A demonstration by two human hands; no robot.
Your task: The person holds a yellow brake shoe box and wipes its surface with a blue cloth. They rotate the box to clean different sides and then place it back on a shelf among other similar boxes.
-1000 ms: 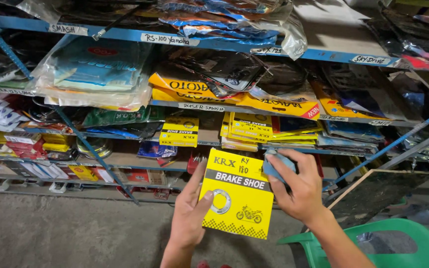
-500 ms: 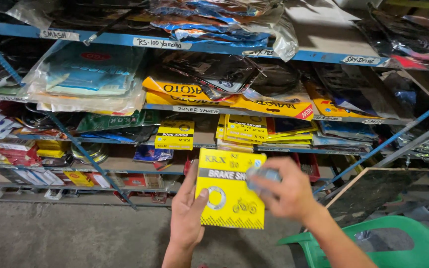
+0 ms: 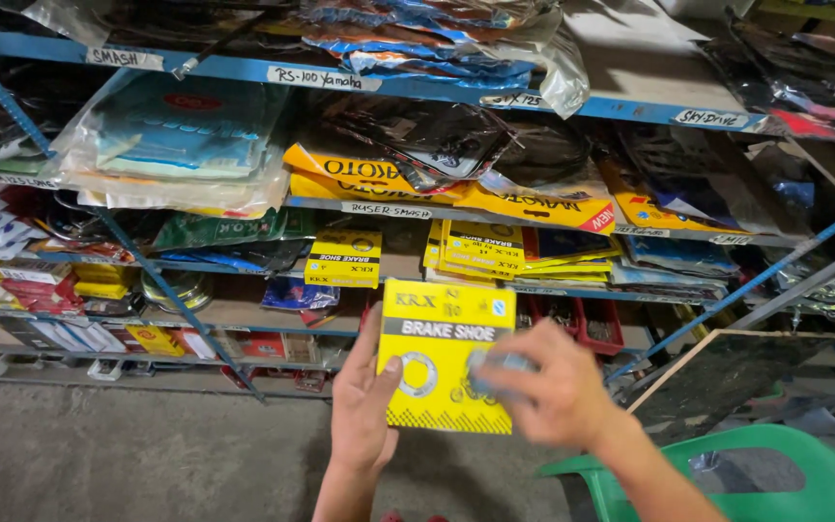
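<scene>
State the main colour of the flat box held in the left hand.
Bright yellow, with a grey band across it; the box shows best in the head view, held by the left hand.

Yellow box [image 3: 445, 353]: printed cardboard, smooth, slight sheen. Shelf rails [image 3: 244, 70]: blue painted metal, scuffed; stock above in glossy, crinkled clear plastic bags [image 3: 176, 135]. Floor [image 3: 128, 454]: rough matt concrete; green chair [image 3: 775, 474]: smooth moulded plastic.

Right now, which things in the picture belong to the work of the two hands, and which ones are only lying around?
In hand:
- yellow flat box, held by the left hand
- small blurred grey-blue thing that the right hand presses on the box

Just lying about:
- yellow packets stacked on the blue metal shelves
- plastic-wrapped parts
- green plastic chair
</scene>
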